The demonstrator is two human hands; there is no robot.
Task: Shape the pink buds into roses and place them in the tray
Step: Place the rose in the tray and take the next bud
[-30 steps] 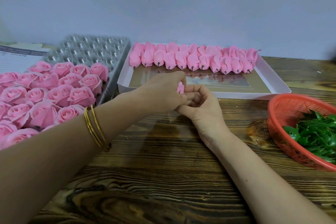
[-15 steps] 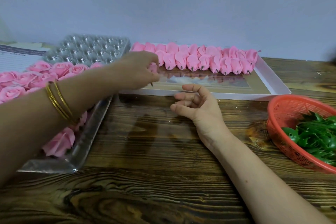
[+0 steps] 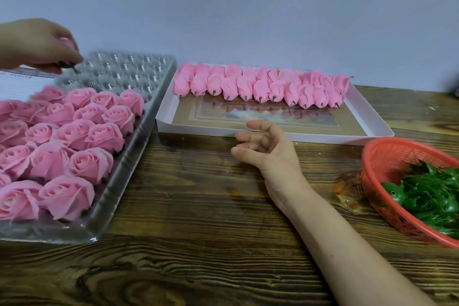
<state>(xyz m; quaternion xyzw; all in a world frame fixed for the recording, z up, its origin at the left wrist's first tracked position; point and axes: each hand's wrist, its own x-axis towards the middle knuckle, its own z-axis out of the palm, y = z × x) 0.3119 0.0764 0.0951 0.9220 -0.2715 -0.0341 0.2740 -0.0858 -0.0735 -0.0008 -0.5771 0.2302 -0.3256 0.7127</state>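
Head view: on the wooden table (image 3: 198, 218), the clear tray (image 3: 129, 74) fills the left of the frame, with finished roses (image 3: 74, 131) in its near cells and bare cells at its far end; the white box (image 3: 273, 135) of pink buds (image 3: 260, 87) lies upper centre. Placing looks to be the step: at upper left the left hand (image 3: 37, 45) grasps a shaped rose (image 3: 65, 41) just above a bare cell, while the right hand (image 3: 268, 149) hangs released before the box. The rose's long axis is near upright, its stub pointing down-right, so the next move calls for lowering it into that cell.
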